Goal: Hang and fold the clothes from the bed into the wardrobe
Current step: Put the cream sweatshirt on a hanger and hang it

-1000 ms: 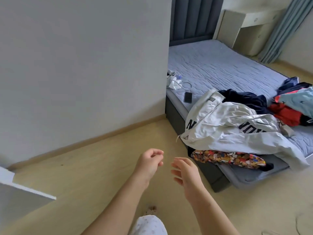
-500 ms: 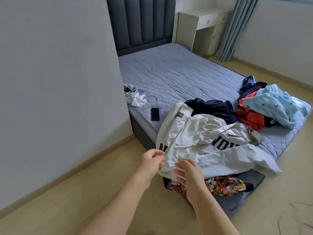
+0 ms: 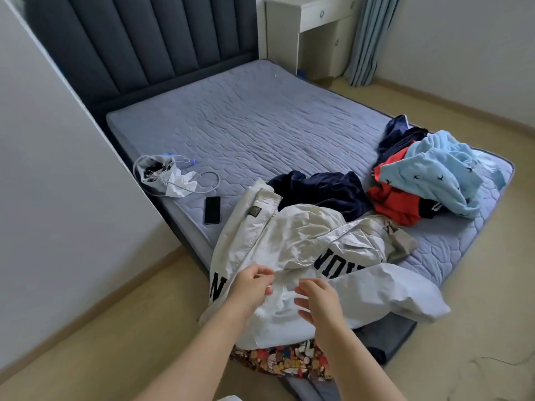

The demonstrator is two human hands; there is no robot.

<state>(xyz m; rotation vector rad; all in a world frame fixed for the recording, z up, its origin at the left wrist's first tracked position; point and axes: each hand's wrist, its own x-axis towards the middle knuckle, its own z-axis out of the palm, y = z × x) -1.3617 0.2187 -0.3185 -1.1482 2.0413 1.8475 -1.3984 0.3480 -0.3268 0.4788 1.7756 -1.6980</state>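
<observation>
White jacket [image 3: 304, 250] lies crumpled on the near corner of the bed [image 3: 260, 125], its hem hanging over the edge onto a cartoon-print cloth [image 3: 283, 360]. Left hand [image 3: 251, 287] is at a jacket fold with fingers curled; can't tell if it's pinching fabric. Right hand [image 3: 318, 302] is just beside it over the jacket, fingers spread and loose, gripping nothing. Behind the jacket is a navy garment [image 3: 327, 192], then a red garment [image 3: 396, 206] under a light blue garment [image 3: 434, 172]. Phone [image 3: 212, 210] and cable tangle [image 3: 165, 175] lie on the mattress's left side.

Crinkled white jacket [image 3: 292, 250] of thin matt cloth. Quilted grey-blue mattress [image 3: 260, 123], stitched fabric. Ribbed dark upholstered headboard [image 3: 139, 44]. Glossy black phone [image 3: 212, 210]. Navy garment [image 3: 324, 192], velvety sheen.
</observation>
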